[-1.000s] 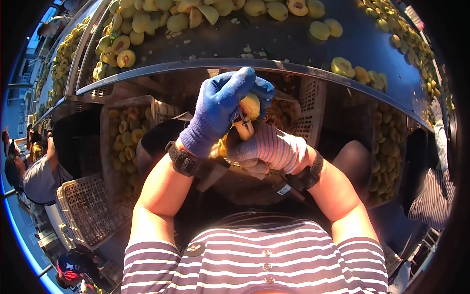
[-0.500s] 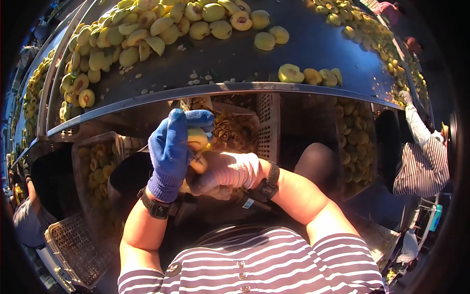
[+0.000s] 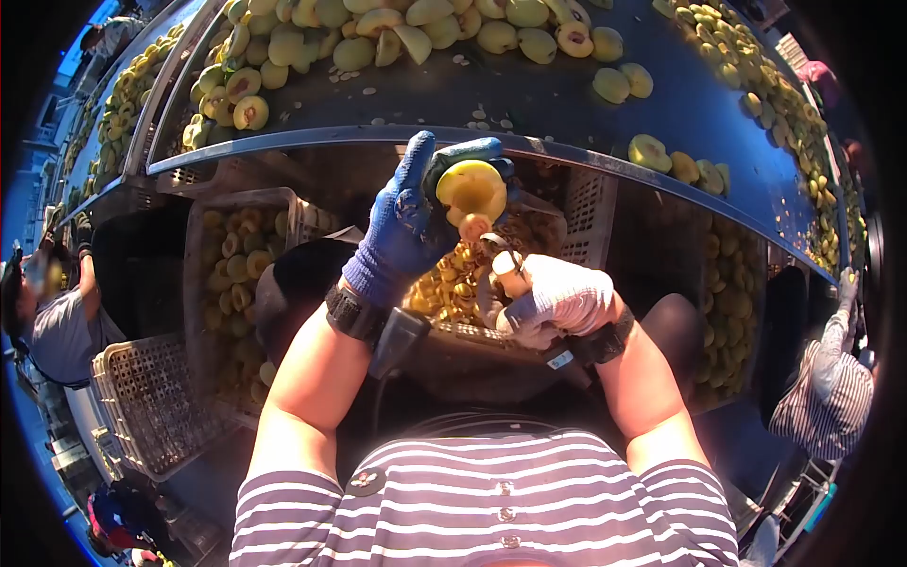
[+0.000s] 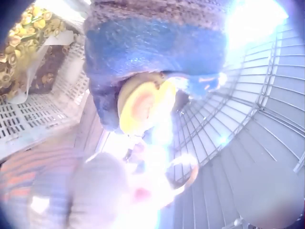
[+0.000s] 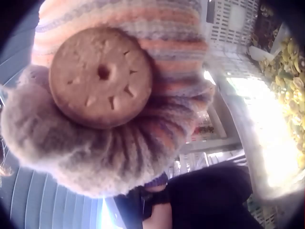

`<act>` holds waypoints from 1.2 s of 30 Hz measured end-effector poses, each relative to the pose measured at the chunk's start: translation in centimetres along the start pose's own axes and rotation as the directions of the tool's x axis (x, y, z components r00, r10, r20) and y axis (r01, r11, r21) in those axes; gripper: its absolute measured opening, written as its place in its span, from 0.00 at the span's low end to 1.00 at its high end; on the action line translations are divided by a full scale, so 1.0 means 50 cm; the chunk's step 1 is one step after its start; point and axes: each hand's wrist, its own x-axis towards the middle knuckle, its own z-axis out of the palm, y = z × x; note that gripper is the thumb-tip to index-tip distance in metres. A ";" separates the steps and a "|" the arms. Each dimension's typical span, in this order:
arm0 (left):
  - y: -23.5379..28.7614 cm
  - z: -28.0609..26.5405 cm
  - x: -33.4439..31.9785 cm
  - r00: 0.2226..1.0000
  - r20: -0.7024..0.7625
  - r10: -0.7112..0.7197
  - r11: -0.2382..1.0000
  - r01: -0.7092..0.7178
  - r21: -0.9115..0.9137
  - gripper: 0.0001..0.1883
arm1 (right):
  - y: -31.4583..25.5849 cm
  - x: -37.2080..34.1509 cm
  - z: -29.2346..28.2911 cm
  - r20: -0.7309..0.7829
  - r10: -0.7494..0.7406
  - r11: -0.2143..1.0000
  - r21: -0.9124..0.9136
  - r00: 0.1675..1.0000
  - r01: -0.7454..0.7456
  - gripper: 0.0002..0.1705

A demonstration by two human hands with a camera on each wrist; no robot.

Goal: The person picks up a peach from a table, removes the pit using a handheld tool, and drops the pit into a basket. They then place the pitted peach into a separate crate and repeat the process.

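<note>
My left hand (image 3: pixel 402 222), in a blue coated glove, holds a yellow-green peach half (image 3: pixel 472 187) with its cut, hollowed face showing. In the left wrist view the peach (image 4: pixel 140 107) sits under the blue fingers, its flesh reddish in the middle. My right hand (image 3: pixel 567 298), in a striped knit glove, grips a pitting knife (image 3: pixel 511 274) by its wooden handle. The handle's round end (image 5: pixel 100 78) fills the right wrist view. A curved loop blade (image 4: pixel 190 174) shows in the left wrist view. Just below the peach is a small pinkish round piece (image 3: pixel 475 227), near the blade.
A crate (image 3: pixel 590 217) with peelings and scraps stands below the hands. Above it runs a metal table edge (image 3: pixel 378 135), with piled peach halves (image 3: pixel 354 54) beyond. Crates of fruit stand left (image 3: pixel 194 246) and right. Stacked crates (image 3: pixel 156 397) are at lower left; other people work at both sides.
The hands were close together with the knife at the peach; now the right hand has drawn back down and right. The left fingers have opened out, and the peach's hollow face shows.
</note>
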 end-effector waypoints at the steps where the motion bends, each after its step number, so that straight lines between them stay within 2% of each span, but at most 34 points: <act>1: -0.001 -0.010 0.000 0.999 0.014 0.046 0.991 -0.048 0.125 0.32 | -0.006 -0.006 -0.009 -0.120 0.012 0.980 -0.197 0.993 -0.036 0.09; 3: 0.000 -0.019 0.006 0.989 0.061 0.135 0.921 -0.148 0.362 0.33 | -0.012 -0.011 -0.012 -0.168 -0.101 0.972 -0.228 0.981 0.061 0.11; 5: 0.010 -0.015 0.001 0.992 0.042 0.121 0.936 -0.129 0.327 0.32 | -0.022 -0.022 0.004 -0.231 -0.180 0.971 -0.195 0.956 0.136 0.15; 6: 0.015 -0.014 -0.001 0.994 0.052 0.093 0.944 -0.105 0.312 0.32 | -0.015 -0.007 0.004 -0.333 -0.299 0.931 -0.305 0.894 0.198 0.15; 7: 0.022 -0.012 0.000 0.996 0.065 0.066 0.951 -0.083 0.299 0.31 | -0.018 0.004 0.013 -0.435 -0.362 0.893 -0.415 0.825 0.173 0.17; 8: 0.042 -0.010 0.001 0.996 0.081 0.036 0.929 -0.063 0.364 0.31 | -0.001 0.029 0.017 -0.443 -0.597 0.755 -0.591 0.669 0.284 0.19; 9: 0.044 -0.006 0.000 0.993 0.098 0.061 0.923 -0.094 0.374 0.29 | 0.008 0.049 0.025 -0.392 -0.792 0.570 -0.749 0.468 0.337 0.20; 10: 0.045 0.000 -0.001 0.989 0.116 0.086 0.916 -0.125 0.382 0.28 | 0.006 0.054 0.029 -0.305 -0.861 0.411 -0.889 0.406 0.203 0.22; 11: 0.047 0.006 -0.003 0.985 0.132 0.111 0.908 -0.155 0.389 0.27 | 0.014 0.070 0.035 -0.399 -0.840 0.497 -0.839 0.368 0.224 0.21; 12: 0.052 0.022 -0.010 0.994 0.106 0.003 0.987 -0.020 0.160 0.23 | 0.012 0.084 0.037 -0.338 -0.893 0.404 -0.894 0.298 0.195 0.21; 13: 0.056 0.038 -0.017 0.991 0.078 -0.105 0.990 0.112 -0.084 0.20 | 0.011 0.095 0.034 -0.269 -0.935 0.310 -0.937 0.232 0.161 0.21; 14: 0.062 0.038 -0.018 0.977 0.071 -0.202 0.944 0.214 -0.250 0.20 | 0.007 0.099 0.033 -0.246 -0.936 0.290 -0.944 0.250 0.156 0.17; 16: 0.069 0.025 -0.024 0.988 0.042 -0.146 0.971 0.151 -0.186 0.20 | -0.008 0.091 0.031 -0.343 -0.846 0.507 -0.755 0.409 0.415 0.15; 17: 0.067 0.010 -0.024 0.999 0.047 0.011 0.999 -0.014 0.050 0.21 | -0.025 0.077 0.036 -0.360 -0.790 0.601 -0.614 0.497 0.511 0.14; 18: 0.065 -0.002 -0.027 0.983 0.089 0.159 0.944 -0.178 0.280 0.22 | -0.055 0.041 0.049 -0.402 -0.592 0.806 -0.300 0.699 0.510 0.12; 19: 0.076 -0.008 -0.029 0.999 0.041 0.012 0.993 -0.016 0.119 0.24 | -0.059 0.016 0.034 -0.299 -0.454 0.886 -0.055 0.839 0.460 0.12; 20: 0.088 -0.015 -0.032 0.991 -0.009 -0.136 0.989 0.135 -0.058 0.27 | -0.068 -0.003 0.027 -0.271 -0.400 0.915 -0.058 0.876 0.400 0.12; 21: 0.120 -0.029 -0.033 1.000 0.001 -0.015 0.998 0.015 0.055 0.29 | -0.076 -0.014 0.019 -0.242 -0.344 0.939 -0.067 0.907 0.338 0.11; 22: 0.126 -0.043 -0.037 0.998 -0.037 -0.052 0.999 0.052 -0.004 0.30 | -0.058 0.006 -0.004 -0.193 -0.475 0.844 -0.375 0.859 0.382 0.11; 23: 0.133 -0.057 -0.042 0.993 -0.075 -0.089 0.994 0.084 -0.066 0.31 | -0.039 0.032 -0.027 -0.100 -0.586 0.657 -0.640 0.804 0.399 0.12; 24: 0.143 -0.075 -0.048 0.986 -0.111 -0.121 0.986 0.106 -0.132 0.31 | -0.033 0.034 -0.025 -0.097 -0.520 0.554 -0.794 0.849 0.248 0.11; 25: 0.146 -0.103 -0.056 0.988 -0.136 -0.073 0.994 0.083 0.071 0.29 | -0.030 0.037 -0.018 -0.141 -0.456 0.426 -0.901 0.879 0.077 0.13; 26: 0.150 -0.132 -0.064 0.987 -0.161 -0.026 0.960 0.069 0.271 0.27 | -0.021 0.042 -0.007 -0.219 -0.459 0.371 -0.928 0.861 -0.038 0.12; 27: 0.162 -0.165 -0.083 0.971 -0.230 -0.062 0.974 0.110 0.199 0.25 | -0.012 0.047 0.003 -0.291 -0.472 0.311 -0.938 0.832 -0.151 0.13; 28: 0.175 -0.199 -0.103 0.950 -0.297 -0.099 0.983 0.140 0.121 0.24 | -0.010 0.052 0.003 -0.279 -0.464 0.271 -0.948 0.841 -0.165 0.13; 29: 0.189 -0.247 -0.133 0.948 -0.316 -0.046 0.931 0.156 0.330 0.23 | -0.012 0.058 0.002 -0.268 -0.460 0.230 -0.957 0.847 -0.178 0.14; 30: 0.202 -0.295 -0.162 0.942 -0.334 0.006 0.834 0.180 0.521 0.22 | -0.016 0.060 0.004 -0.268 -0.466 0.240 -0.956 0.844 -0.171 0.14; 31: 0.205 -0.358 -0.201 0.934 -0.348 -0.084 0.770 0.283 0.572 0.20 | -0.017 0.059 0.007 -0.275 -0.468 0.255 -0.952 0.840 -0.169 0.15; 32: 0.196 -0.399 -0.234 0.723 -0.556 -0.411 0.890 0.451 -0.072 0.21 | -0.012 0.064 0.008 -0.312 -0.470 0.282 -0.940 0.826 -0.194 0.15; 33: 0.154 -0.463 -0.270 0.566 -0.717 -0.407 0.709 0.691 0.142 0.23 | -0.009 0.067 0.008 -0.305 -0.481 0.318 -0.934 0.822 -0.161 0.16; 34: 0.174 -0.471 -0.250 0.490 -0.782 -0.385 0.573 0.791 0.214 0.24 | -0.007 0.075 0.012 -0.300 -0.491 0.322 -0.935 0.818 -0.150 0.16; 35: 0.152 -0.506 -0.238 0.512 -0.773 -0.374 0.575 0.782 0.240 0.23 | -0.007 0.082 0.016 -0.296 -0.495 0.324 -0.935 0.817 -0.142 0.16; 36: 0.134 -0.522 -0.201 0.525 -0.744 -0.414 0.642 0.748 0.170 0.23 | -0.011 0.086 0.023 -0.292 -0.493 0.336 -0.933 0.819 -0.131 0.17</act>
